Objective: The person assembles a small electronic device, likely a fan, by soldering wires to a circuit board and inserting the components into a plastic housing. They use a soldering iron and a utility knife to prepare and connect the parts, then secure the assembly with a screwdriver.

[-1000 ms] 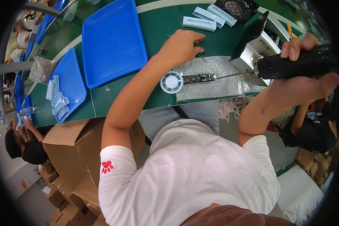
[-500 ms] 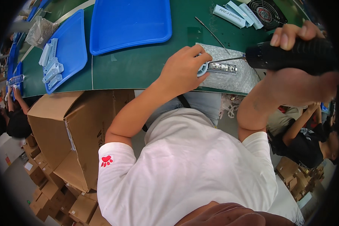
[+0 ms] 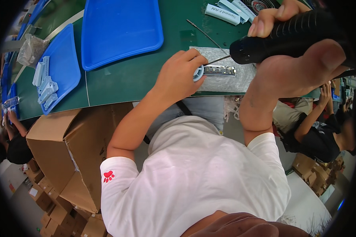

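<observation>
My left hand (image 3: 180,73) is closed around the round end of a light blue plastic housing (image 3: 199,74). A narrow circuit board (image 3: 220,70) lies in the housing's long part, pointing right. My right hand (image 3: 290,73) wraps round a thick black electric screwdriver (image 3: 281,39), held above the table. Its thin bit (image 3: 218,60) slants down to the left, the tip ending by my left fingertips at the housing's round end. Whether the tip sits in a screw is too small to tell. Under the housing lies a sheet of bubble wrap (image 3: 225,84).
A loose metal rod (image 3: 205,33) lies behind the bubble wrap. Farther back are light blue printed housings (image 3: 223,15) and a black round fan (image 3: 261,4). Left stand a large blue tray (image 3: 120,35) and a smaller one (image 3: 67,59) bearing blue parts. Open carton (image 3: 89,158) below; people both sides.
The whole view has shifted, so the table's things appear farther left. The screwdriver's body has come left, nearer the housing, and its bit slants more steeply. My left hand keeps its grip.
</observation>
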`<act>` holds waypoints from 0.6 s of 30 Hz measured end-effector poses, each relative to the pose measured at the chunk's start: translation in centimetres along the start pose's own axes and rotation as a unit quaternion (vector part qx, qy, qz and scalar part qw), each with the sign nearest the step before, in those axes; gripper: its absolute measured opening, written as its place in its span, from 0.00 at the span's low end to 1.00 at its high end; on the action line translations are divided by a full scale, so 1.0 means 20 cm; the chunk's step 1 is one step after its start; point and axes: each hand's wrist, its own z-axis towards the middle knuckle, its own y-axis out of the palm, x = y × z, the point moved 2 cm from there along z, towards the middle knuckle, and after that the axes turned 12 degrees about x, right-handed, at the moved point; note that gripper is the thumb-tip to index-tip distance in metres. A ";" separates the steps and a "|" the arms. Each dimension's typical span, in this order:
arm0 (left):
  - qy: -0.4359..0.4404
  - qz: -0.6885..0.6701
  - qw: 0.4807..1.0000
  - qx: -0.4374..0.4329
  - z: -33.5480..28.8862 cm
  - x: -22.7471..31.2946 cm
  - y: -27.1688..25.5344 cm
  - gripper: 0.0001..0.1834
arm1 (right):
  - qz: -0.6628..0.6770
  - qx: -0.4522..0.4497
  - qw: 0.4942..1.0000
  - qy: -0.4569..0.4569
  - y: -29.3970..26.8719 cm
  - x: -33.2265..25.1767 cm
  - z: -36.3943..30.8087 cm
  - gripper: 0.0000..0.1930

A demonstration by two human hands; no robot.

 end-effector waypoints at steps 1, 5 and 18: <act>-0.002 -0.002 1.000 -0.001 0.00 0.00 0.00 0.19 | -0.005 -0.007 1.000 -0.010 0.00 0.00 0.00 0.43; -0.006 0.000 1.000 -0.005 0.01 0.01 0.00 0.19 | -0.010 -0.007 0.999 -0.031 -0.03 0.04 0.00 0.43; 0.004 -0.010 1.000 -0.001 0.00 -0.01 0.01 0.20 | -0.026 0.004 0.999 -0.046 -0.17 0.15 0.06 0.49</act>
